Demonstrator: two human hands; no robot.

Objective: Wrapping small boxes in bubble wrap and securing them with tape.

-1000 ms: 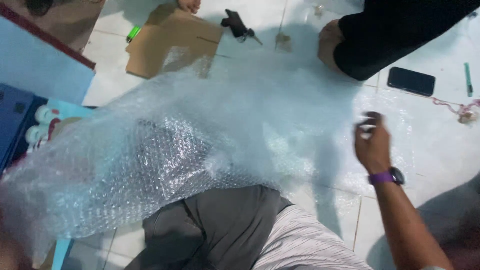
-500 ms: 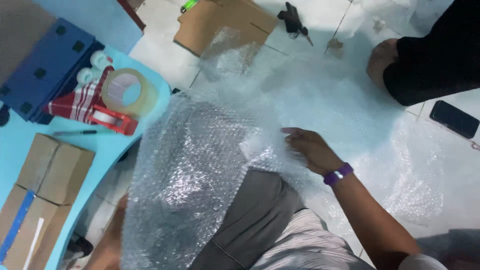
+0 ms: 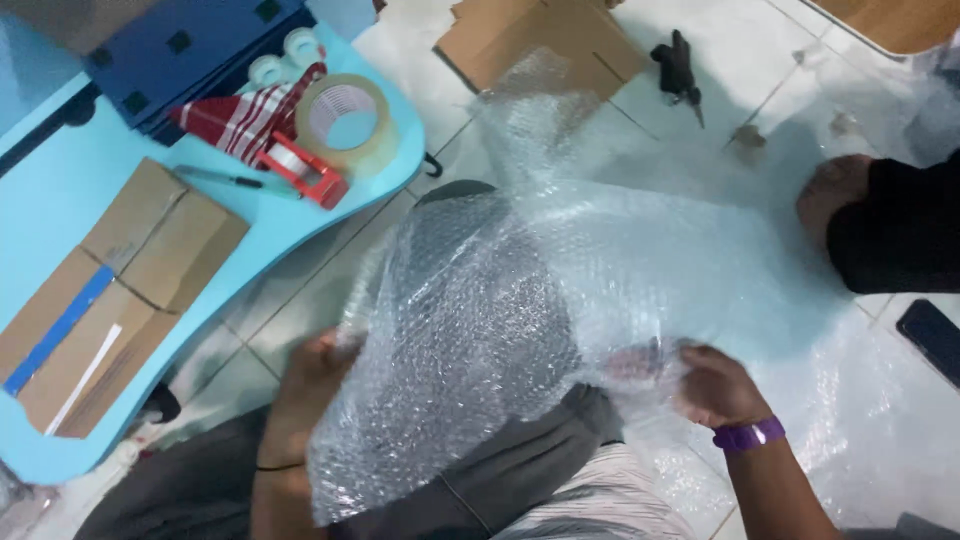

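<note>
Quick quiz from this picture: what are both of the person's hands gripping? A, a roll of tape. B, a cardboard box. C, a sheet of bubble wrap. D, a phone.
C: the left hand and the right hand each grip an edge of the clear bubble wrap spread over the lap, while the cardboard box and tape roll sit untouched on the blue table.

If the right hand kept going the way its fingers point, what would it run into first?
The right hand points leftward into the bubble wrap it already grips, so more of that sheet comes first. Beyond it, probably the left hand, though depth is unclear.
</note>
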